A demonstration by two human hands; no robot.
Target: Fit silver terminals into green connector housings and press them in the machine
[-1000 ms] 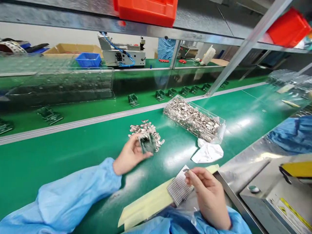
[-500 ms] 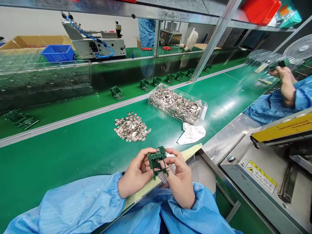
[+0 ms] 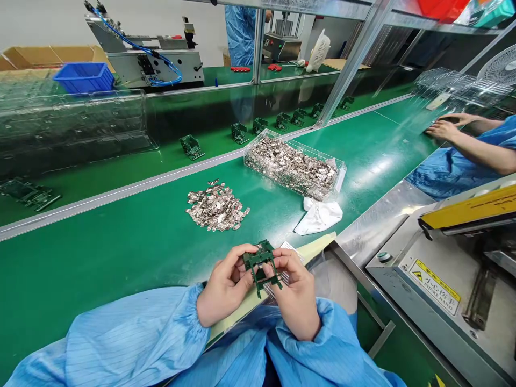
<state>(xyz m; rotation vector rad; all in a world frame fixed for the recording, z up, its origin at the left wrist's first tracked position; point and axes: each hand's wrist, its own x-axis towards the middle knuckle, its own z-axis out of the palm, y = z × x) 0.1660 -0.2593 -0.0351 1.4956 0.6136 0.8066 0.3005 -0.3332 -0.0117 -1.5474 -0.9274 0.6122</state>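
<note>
A green plastic frame (image 3: 263, 262) with slots and thin legs is held between my two hands, above the front edge of the green bench. My left hand (image 3: 226, 285) is closed on its left side. On the other side, my right hand (image 3: 296, 287) grips it, with the thumb reaching into the frame's opening. Whether a small metal piece is under the fingers I cannot tell. Beyond my hands lies a loose pile of small metal clips (image 3: 217, 207). Behind it to the right stands a clear plastic box (image 3: 341, 174) full of the same clips.
A crumpled white cloth (image 3: 319, 216) lies right of the pile. Several green frames (image 3: 191, 147) stand along the far strip, behind a metal rail (image 3: 161, 190). A grey machine (image 3: 419, 279) stands close on my right. A co-worker's hands (image 3: 451, 126) are at the far right.
The green frame has tilted slightly in my hands, which keep their hold. The camera view has shifted a little. The co-worker's hands have come down to the bench edge.
</note>
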